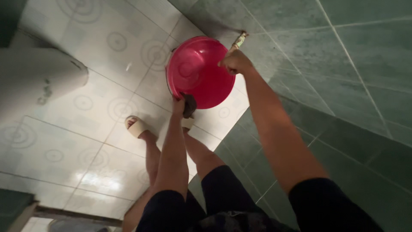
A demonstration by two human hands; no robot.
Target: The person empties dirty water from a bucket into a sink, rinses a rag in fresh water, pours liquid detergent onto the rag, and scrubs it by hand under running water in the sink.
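A round pink plastic basin (198,71) stands on the pale patterned floor tiles under a small tap (239,40) that sticks out of the green tiled wall. My right hand (235,61) is closed around the tap's handle, above the basin's far rim. My left hand (180,104) is at the basin's near rim and grips a dark cloth (189,106) that hangs over the edge. The basin's inside looks empty of objects.
My bare legs and a foot in a pale sandal (136,126) stand just behind the basin. The green tiled wall (343,73) fills the right side. A white rounded fixture (40,75) sits at the left. A dark threshold (73,212) lies at bottom left.
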